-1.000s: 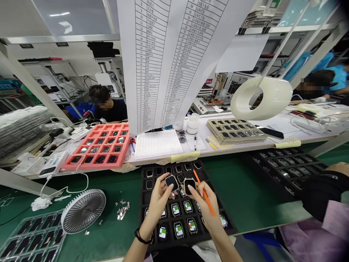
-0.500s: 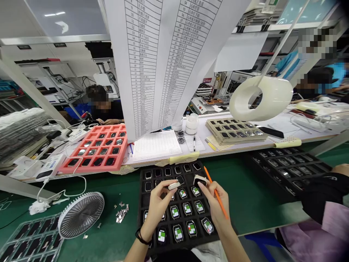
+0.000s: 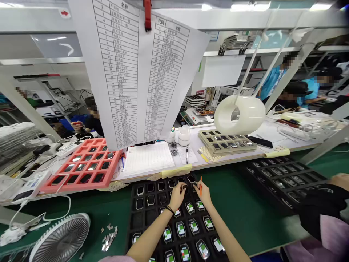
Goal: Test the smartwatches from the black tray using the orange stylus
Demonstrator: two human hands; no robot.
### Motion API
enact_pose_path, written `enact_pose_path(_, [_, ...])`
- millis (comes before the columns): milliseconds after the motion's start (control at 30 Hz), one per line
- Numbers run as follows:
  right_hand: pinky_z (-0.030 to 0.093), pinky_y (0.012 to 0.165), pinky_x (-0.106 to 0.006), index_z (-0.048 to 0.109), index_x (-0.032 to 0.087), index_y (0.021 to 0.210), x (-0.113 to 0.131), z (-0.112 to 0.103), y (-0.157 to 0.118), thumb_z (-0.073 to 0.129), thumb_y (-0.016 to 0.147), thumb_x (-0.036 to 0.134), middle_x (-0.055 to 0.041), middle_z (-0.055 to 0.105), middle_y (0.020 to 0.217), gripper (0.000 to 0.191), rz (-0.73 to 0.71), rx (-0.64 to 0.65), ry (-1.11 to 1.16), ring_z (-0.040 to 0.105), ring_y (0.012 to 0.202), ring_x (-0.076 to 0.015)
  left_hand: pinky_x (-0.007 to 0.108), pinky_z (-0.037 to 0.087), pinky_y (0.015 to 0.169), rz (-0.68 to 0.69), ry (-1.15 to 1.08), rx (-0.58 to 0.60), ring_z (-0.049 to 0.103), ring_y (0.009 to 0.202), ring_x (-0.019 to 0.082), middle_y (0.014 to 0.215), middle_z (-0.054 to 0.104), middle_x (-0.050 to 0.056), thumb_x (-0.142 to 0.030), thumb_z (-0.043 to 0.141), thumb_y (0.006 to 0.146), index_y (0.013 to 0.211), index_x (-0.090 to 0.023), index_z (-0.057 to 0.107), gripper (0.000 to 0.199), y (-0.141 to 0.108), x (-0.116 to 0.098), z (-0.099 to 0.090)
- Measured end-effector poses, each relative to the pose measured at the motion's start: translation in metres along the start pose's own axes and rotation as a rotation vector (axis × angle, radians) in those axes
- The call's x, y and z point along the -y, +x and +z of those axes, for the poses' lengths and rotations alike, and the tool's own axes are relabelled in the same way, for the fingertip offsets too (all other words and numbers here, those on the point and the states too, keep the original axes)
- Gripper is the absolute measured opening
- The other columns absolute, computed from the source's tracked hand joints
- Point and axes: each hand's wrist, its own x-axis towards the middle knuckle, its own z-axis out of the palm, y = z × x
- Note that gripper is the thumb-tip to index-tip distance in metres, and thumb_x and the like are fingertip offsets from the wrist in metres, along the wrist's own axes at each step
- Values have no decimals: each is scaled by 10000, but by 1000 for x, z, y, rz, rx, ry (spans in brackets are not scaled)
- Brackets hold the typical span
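right hand clenches an orange stylus upright; left hand appears to pinch a small dark watch case, partly hidden, above the far rows of a black tray. near rows hold green-screened watch units; far rows stay dark. the hands now sit closer together than in the earlier frame.

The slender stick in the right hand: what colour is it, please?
The slender stick is bright orange; head view.
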Motion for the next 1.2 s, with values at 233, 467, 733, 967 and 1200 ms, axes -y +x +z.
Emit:
enact_pose_path(233, [327, 427, -236, 286, 265, 562, -30, 5, -1, 493, 778, 549, 80, 312, 461, 412, -86, 102, -135, 358, 396, -127, 475, 448, 895, 57, 252, 39, 546, 1099, 289, 1096, 605, 107, -37, 468, 834, 998, -167, 645, 274, -5, 16, 18])
enact_pose_path(467, [476, 708, -385, 407, 250, 678, -25, 3, -15, 396, 900, 389, -39, 525, 684, 262, -155, 125, -236, 573, 717, -242, 420, 449, 911, 45, 351, 3, 527, 1131, 257, 1172, 569, 93, -105, 459, 875, 1083, -190, 595, 263, -35, 23, -16])
enact_pose_path(733, [474, 686, -364, 451, 230, 695, 4, 13, -43, 358, 951, 340, -35, 544, 655, 294, -157, 247, -300, 571, 638, -219, 399, 477, 844, -132, 465, -62, 581, 1014, 257, 1060, 595, 109, -149, 387, 905, 1103, -152, 562, 265, -104, 55, -65])
enact_pose_path(967, [489, 711, -346, 582, 168, 956, 38, 62, -101, 334, 943, 140, -124, 659, 857, 250, -95, 396, -364, 641, 814, -253, 379, 472, 822, -208, 540, -43, 556, 1023, 266, 1115, 565, 140, -143, 383, 898, 1214, -116, 486, 333, -128, 55, -60])
enact_pose_path(1200, [478, 733, -357, 598, 128, 1011, 35, 74, -102, 349, 927, 115, -166, 662, 901, 264, 11, 460, -389, 650, 837, -268, 400, 438, 878, -244, 542, 93, 515, 1072, 280, 1133, 551, 155, -55, 365, 832, 1175, -90, 489, 366, -116, 43, -49])
